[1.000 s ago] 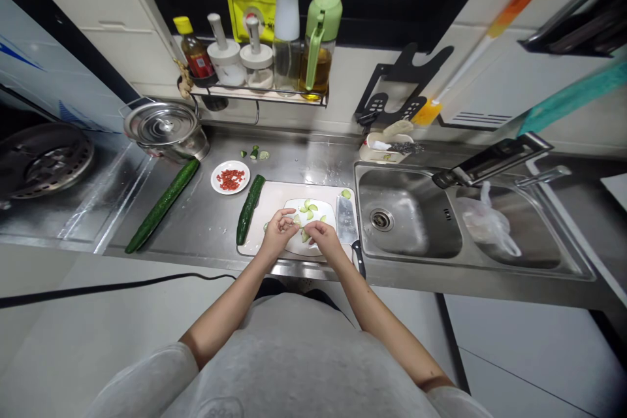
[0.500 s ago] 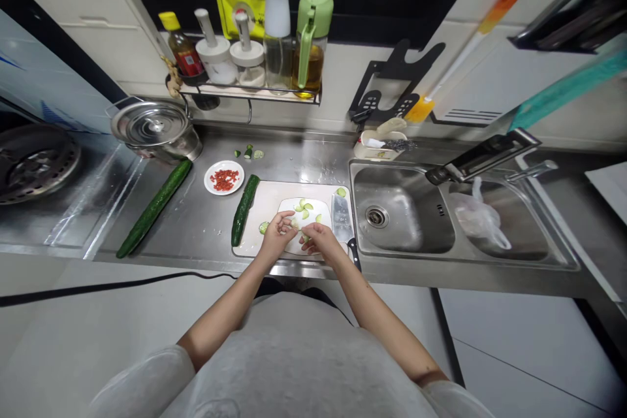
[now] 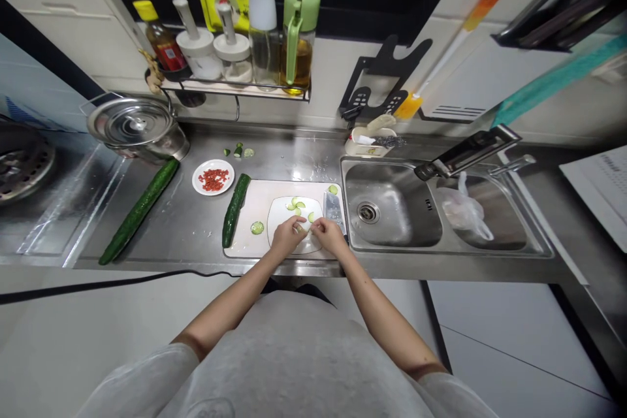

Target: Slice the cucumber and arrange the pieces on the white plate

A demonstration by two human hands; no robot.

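Over a white square plate (image 3: 275, 210) on the pale cutting board (image 3: 259, 196), my left hand (image 3: 289, 236) and my right hand (image 3: 329, 235) meet at the fingertips. Both are closed in a pinch around a small, pale cucumber slice (image 3: 307, 229), partly hidden by the fingers. Beyond them, several cut cucumber slices (image 3: 296, 205) lie fanned on the plate. One round cucumber slice (image 3: 257, 228) rests on the board to the left. A kitchen knife (image 3: 333, 205) lies along the right side, its handle mostly behind my right hand.
A cucumber (image 3: 236, 210) lies on the board's left edge, a longer one (image 3: 140, 212) on the counter. Nearby are a small plate of chopped red pieces (image 3: 196, 177), cucumber ends (image 3: 238, 151) and a lidded pot (image 3: 164, 144). A double sink (image 3: 392, 202) is at right.
My hands have come closer over the plate's near right part, the right one raised and now covering most of the knife handle. The view has shifted slightly.
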